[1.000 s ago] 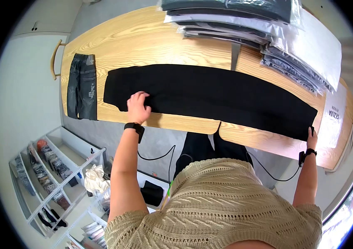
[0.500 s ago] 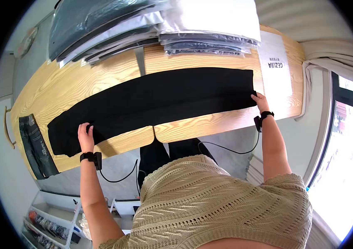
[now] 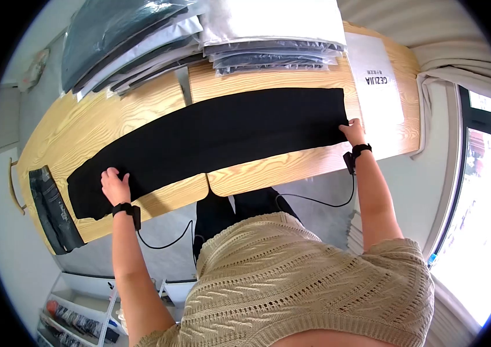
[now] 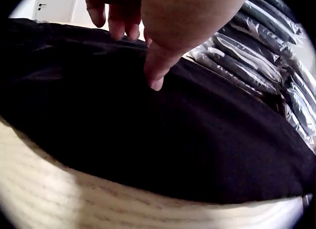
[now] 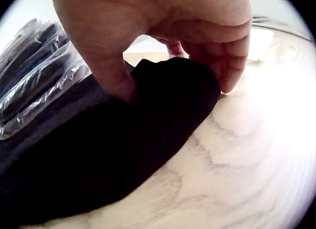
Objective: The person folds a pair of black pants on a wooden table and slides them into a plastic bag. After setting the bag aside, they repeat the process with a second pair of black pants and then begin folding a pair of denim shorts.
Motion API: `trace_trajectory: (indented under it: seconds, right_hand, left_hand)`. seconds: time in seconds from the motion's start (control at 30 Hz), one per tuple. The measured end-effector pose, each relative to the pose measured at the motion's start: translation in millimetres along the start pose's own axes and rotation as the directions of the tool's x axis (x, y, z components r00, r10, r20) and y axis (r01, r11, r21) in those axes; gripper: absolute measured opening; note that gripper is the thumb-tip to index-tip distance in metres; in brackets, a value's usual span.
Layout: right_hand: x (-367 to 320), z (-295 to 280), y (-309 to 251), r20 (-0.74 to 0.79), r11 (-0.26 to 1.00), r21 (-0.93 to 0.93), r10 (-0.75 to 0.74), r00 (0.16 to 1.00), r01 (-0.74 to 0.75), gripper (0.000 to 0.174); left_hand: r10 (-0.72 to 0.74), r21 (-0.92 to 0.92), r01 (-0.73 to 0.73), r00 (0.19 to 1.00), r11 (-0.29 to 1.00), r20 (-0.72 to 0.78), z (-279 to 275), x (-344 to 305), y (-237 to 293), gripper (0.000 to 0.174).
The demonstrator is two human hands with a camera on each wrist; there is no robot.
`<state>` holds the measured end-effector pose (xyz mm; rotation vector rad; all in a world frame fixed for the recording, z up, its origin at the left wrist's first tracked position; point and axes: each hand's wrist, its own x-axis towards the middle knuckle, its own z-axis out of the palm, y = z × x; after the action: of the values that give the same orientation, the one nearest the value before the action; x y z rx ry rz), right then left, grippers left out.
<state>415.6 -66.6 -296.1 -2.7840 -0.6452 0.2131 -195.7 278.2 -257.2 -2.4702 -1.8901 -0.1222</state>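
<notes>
Black trousers, folded lengthwise, lie flat across the wooden table. My left hand is over their wider left end, near the front edge. In the left wrist view its fingers are loosely bent and apart, with the thumb tip at the black cloth and nothing gripped. At the narrow right end my right hand pinches the front corner of the leg hem. The right wrist view shows the hem fabric bunched between thumb and fingers.
Folded dark grey jeans lie at the table's left end. Behind the trousers stand stacks of bagged garments. A printed clear plastic bag lies at the right. Cables hang from both wrist bands.
The head view has swung to the right since a second ago. The left hand's fingers have shifted on the cloth near the wide end. The right hand keeps hold of the hem corner.
</notes>
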Motion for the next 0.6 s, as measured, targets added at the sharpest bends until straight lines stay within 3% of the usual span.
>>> trace_trajectory:
  seconds: [0.07,0.1,0.13,0.27,0.33,0.37,0.5,0.53,0.6]
  right_hand:
    - [5.9,-2.4,2.4,0.144,0.999,0.03,0.031,0.989,-0.035,0.037]
    - [14.9,-4.6,2.1,0.308,0.998,-0.042,0.067,0.949,-0.057,0.04]
    - [16.5,-7.5,4.3,0.407,0.993,0.011,0.106,0.907,-0.12,0.043]
    - [7.4,-7.6,2.8,0.437,0.917,0.337,0.047,0.898,-0.212,0.038]
    - [-0.5,-13.4,-4.1,0.452,0.804,0.532,-0.004,0.892,-0.266,0.038]
    - [-3.3,-15.7,-6.0,0.485,0.69,0.641,-0.025,0.874,-0.336,0.034]
    - [-15.5,-39.9,-29.7,0.586,0.427,0.721,0.046,0.809,-0.546,0.029]
    - [-19.6,-49.3,-40.6,0.601,0.438,0.689,0.101,0.793,-0.578,0.025]
    - [-24.0,-58.0,-55.8,0.635,0.343,0.693,0.125,0.763,-0.633,0.022]
  left_hand:
    - [0.067,0.008,-0.068,0.994,0.998,0.092,13.8,-0.9,-8.8,0.025]
    - [0.036,-0.016,-0.035,0.992,0.999,0.12,17.4,-1.5,-8.9,0.024]
    - [-0.008,-0.064,0.017,0.991,0.998,0.137,20.7,-2.6,-8.9,0.021]
    - [-0.078,-0.15,0.099,0.987,0.984,0.143,35.3,-9.7,-12.3,0.011]
    - [-0.071,-0.237,0.103,0.988,0.966,0.14,35.0,-13.5,-10.6,0.007]
    - [-0.088,-0.273,0.12,0.988,0.955,0.127,37.1,-16.1,-11.9,0.007]
    - [-0.107,-0.447,0.171,0.98,0.878,0.166,47.3,-21.5,-27.1,0.014]
    - [-0.08,-0.499,0.167,0.978,0.85,0.191,45.7,-22.0,-30.2,0.015]
    - [-0.064,-0.508,0.183,0.968,0.841,0.242,46.5,-22.2,-38.0,0.018]
